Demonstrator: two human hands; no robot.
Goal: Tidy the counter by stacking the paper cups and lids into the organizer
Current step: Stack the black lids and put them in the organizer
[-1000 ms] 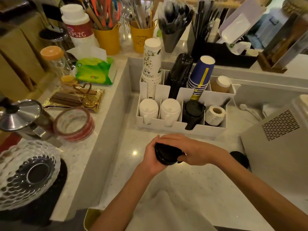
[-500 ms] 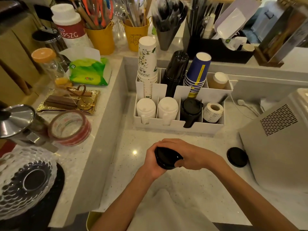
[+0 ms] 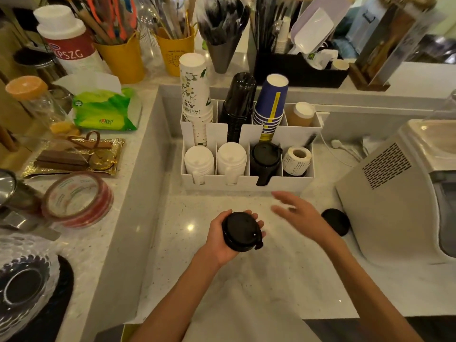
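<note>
Your right hand point(image 3: 299, 214) just let go of black lids point(image 3: 241, 231), now spread, empty, blurred, angled toward loose lid point(image 3: 336, 221) on table point(image 3: 283, 275). Left hand point(image 3: 225, 239) alone cups lids, short of organizer point(image 3: 246, 180). Likely next: grab loose lid, add to lids.

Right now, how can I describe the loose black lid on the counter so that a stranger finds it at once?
Start at the big grey machine on the right. Lying flat on the counter against its lower left side is a black lid, just beyond the open right hand. Unlike the black lids in the left hand, nothing holds it.
</note>
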